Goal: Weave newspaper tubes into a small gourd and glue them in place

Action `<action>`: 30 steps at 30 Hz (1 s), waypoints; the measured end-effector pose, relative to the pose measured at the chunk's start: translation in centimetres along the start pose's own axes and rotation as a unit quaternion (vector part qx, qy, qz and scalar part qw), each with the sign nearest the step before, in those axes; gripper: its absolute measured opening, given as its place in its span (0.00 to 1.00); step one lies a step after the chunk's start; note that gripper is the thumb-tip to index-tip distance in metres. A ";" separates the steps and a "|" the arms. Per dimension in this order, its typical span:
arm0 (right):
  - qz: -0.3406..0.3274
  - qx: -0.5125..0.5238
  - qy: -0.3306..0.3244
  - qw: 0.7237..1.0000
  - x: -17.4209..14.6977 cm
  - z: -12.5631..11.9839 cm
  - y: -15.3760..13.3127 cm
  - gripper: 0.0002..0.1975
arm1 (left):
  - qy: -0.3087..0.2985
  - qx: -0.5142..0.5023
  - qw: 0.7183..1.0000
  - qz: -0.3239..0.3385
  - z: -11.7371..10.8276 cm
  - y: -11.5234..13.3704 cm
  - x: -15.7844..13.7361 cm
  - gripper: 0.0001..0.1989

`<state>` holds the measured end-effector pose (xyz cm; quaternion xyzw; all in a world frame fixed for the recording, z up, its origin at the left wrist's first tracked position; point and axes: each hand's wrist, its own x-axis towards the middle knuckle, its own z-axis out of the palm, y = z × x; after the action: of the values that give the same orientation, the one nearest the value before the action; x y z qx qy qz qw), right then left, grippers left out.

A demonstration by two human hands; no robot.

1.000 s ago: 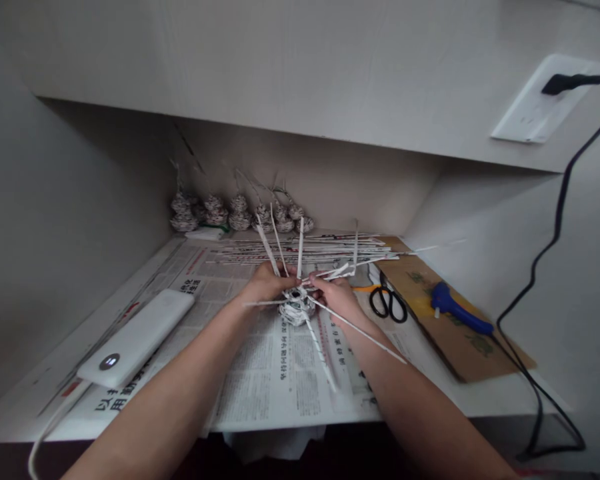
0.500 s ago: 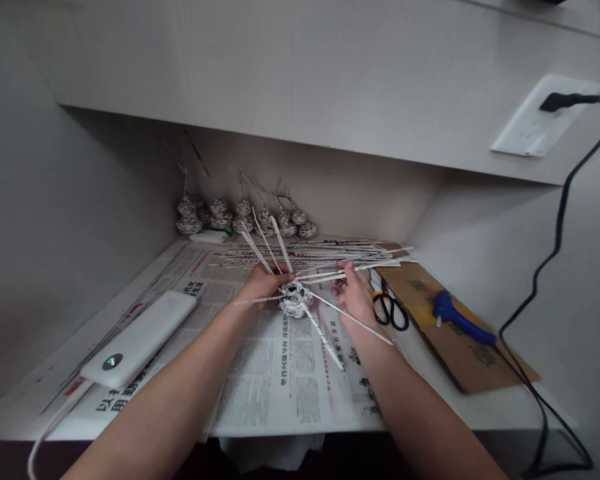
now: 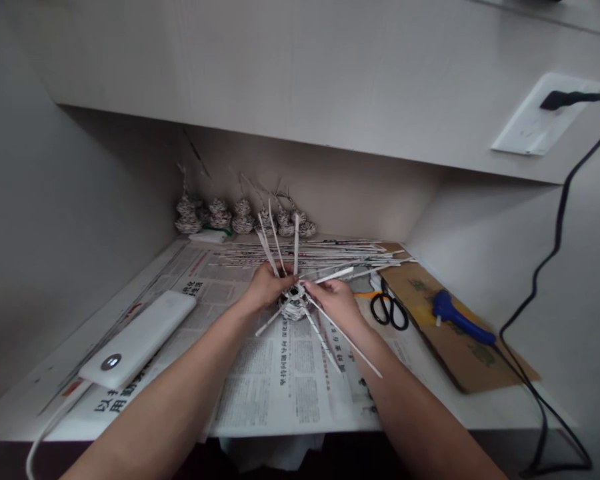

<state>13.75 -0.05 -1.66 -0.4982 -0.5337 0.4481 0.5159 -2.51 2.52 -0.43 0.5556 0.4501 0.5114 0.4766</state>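
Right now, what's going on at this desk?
A person's left hand and right hand hold a small woven paper piece by its rim; loose paper strips fan out from it. The scissors and blue glue gun lie unheld to the right. Gourd-shaped woven pieces stand along the back.

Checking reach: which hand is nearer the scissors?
Right. The right hand is just left of the scissors, at the right side of the woven paper piece. The left hand is farther left, at the piece's other side.
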 end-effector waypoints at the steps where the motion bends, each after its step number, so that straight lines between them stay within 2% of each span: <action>1: -0.031 -0.023 0.013 0.999 -0.1 0.0 0.1 0.12 | -0.011 0.015 1.000 0.013 0.1 0.0 0.0 0.10; 4: -0.142 -0.101 0.040 0.984 -0.3 -0.1 0.0 0.09 | -0.048 0.072 0.995 0.049 0.2 -0.2 0.0 0.10; 6: -0.187 -0.160 0.053 0.968 -0.4 -0.3 -0.1 0.09 | -0.065 0.102 0.991 0.065 0.3 -0.2 0.0 0.11; 11: -0.188 -0.286 0.087 0.936 -0.3 -0.9 -0.6 0.10 | -0.084 0.091 0.990 0.068 0.5 -0.2 -0.3 0.12; 15: -0.195 -0.363 0.101 0.906 -0.5 -1.0 -1.3 0.10 | -0.071 0.079 0.992 0.067 0.6 -0.1 -0.5 0.10; 17: -0.174 -0.388 0.095 0.900 -0.5 -1.0 -1.4 0.10 | -0.061 0.075 0.994 0.058 0.7 -0.1 -0.6 0.10; 20: -0.144 -0.331 0.068 0.930 -0.1 -1.0 -0.8 0.11 | -0.064 0.045 0.996 0.038 0.8 -0.1 -0.5 0.12; 22: -0.140 -0.221 0.052 0.964 0.3 -1.0 -0.2 0.10 | -0.077 0.025 0.996 0.034 0.9 -0.2 -0.5 0.13; 24: -0.138 -0.111 0.045 0.983 0.6 -0.8 0.3 0.08 | -0.076 0.013 0.997 0.032 1.1 -0.3 -0.5 0.13; 26: -0.144 -0.063 0.049 0.986 0.6 -0.6 0.5 0.08 | -0.059 0.008 0.998 0.023 1.3 -0.3 -0.5 0.13; 28: -0.159 -0.073 0.065 0.982 0.4 -0.4 0.4 0.07 | -0.041 -0.003 0.999 0.010 1.4 -0.2 -0.6 0.13; 30: -0.174 -0.094 0.086 0.976 0.2 -0.4 0.2 0.07 | -0.049 -0.030 0.998 -0.014 1.1 0.2 -0.8 0.15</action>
<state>14.19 0.12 -1.79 -0.4805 -0.6060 0.2547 0.5805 -1.44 1.65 -0.33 0.5596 0.4182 0.4901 0.5213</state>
